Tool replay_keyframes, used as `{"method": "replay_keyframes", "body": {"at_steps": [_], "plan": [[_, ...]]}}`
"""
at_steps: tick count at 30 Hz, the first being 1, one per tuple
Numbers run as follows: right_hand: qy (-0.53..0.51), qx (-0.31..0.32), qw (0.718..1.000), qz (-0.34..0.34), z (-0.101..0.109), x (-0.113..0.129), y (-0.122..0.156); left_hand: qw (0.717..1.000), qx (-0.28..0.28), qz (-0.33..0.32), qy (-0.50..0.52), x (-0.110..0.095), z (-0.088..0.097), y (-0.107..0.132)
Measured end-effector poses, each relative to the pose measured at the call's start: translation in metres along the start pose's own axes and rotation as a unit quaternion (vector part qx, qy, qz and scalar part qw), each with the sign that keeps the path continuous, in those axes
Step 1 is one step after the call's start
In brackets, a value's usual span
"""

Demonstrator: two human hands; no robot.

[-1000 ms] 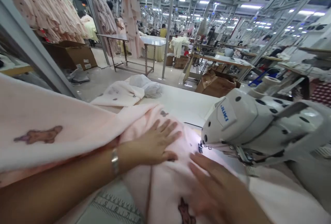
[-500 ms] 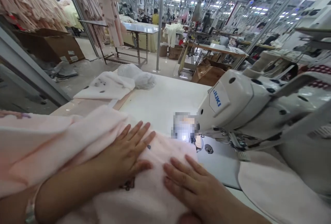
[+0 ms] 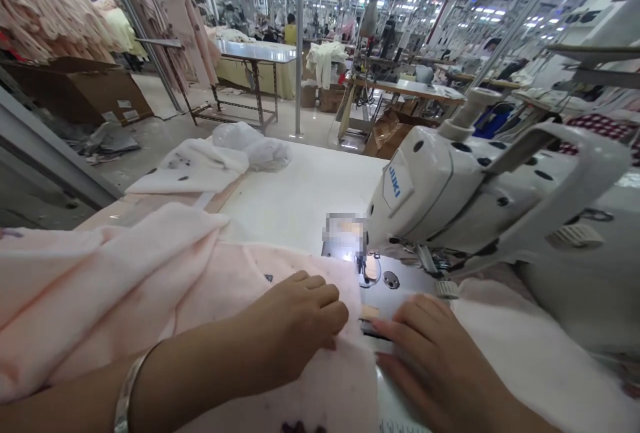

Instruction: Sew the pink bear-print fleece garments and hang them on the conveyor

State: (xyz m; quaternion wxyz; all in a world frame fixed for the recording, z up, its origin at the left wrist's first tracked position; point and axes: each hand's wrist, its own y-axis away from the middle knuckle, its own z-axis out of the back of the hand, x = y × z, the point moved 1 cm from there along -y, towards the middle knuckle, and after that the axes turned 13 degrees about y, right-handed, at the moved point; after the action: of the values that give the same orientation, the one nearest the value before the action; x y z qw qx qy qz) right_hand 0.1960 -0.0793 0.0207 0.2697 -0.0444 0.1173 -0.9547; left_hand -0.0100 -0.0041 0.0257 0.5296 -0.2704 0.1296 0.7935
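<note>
– Fingers (image 3: 336,313) curled on the left hand (image 3: 300,326), knuckles up, resting on the pink cloth (image 3: 200,299)! Is that a pinch?

– Can't tell! The tips are tucked out of sight. On the right hand (image 3: 440,353), though, thumb and forefinger stand apart with a clear gap, just beside the cloth's edge.

– Touching that edge?

– Too close to call from up here.

– And look at this cloth: pale, peachy pink, soft-napped, heaped in loose folds at the left, then flattening out toward the sewing machine (image 3: 430,186)!

– It's lying on the white table (image 3: 295,199), the right edge running from beside the presser foot (image 3: 361,263) down between the two hands. One small dark mark shows just past the left knuckles.

– A darker print at the very bottom, too, but it's sliced off. No making out its shape!

– The left forearm covers a good stretch of cloth, and the far left end runs out of view.

– What about the needle?

– Tough one! A blocky, pixelated patch sits beside it, with bright glare below.

– Over to the right, a second pale piece (image 3: 530,346), partly behind the right hand, its far end dim. And ruler marks (image 3: 400,427) peep out at the bottom, mostly cut off.
</note>
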Motion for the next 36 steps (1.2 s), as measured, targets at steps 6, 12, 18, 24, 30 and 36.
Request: {"method": "replay_keyframes", "body": {"at_steps": [6, 12, 18, 24, 30, 36], "plan": [[-0.022, -0.015, 0.999, -0.044, -0.015, 0.008, -0.012, 0.992, -0.014, -0.011, 0.122, 0.003, 0.001, 0.010], [-0.037, -0.071, 0.996, -0.049, -0.017, 0.006, -0.009, 0.977, -0.047, -0.015, 0.207, 0.007, 0.000, 0.004], [-0.054, -0.047, 0.996, -0.060, -0.011, 0.012, -0.008, 0.972, -0.066, -0.051, 0.221, 0.013, -0.003, 0.007], [-0.016, -0.099, 0.994, -0.040, -0.024, 0.015, -0.011, 0.964, -0.064, -0.040, 0.253, 0.014, -0.001, 0.009], [-0.020, -0.098, 0.995, -0.026, -0.024, 0.010, -0.004, 0.985, -0.074, -0.038, 0.150, 0.015, -0.001, -0.004], [-0.025, -0.090, 0.995, -0.024, -0.023, 0.007, -0.004, 0.997, -0.062, -0.048, 0.019, 0.017, -0.010, -0.002]]}}
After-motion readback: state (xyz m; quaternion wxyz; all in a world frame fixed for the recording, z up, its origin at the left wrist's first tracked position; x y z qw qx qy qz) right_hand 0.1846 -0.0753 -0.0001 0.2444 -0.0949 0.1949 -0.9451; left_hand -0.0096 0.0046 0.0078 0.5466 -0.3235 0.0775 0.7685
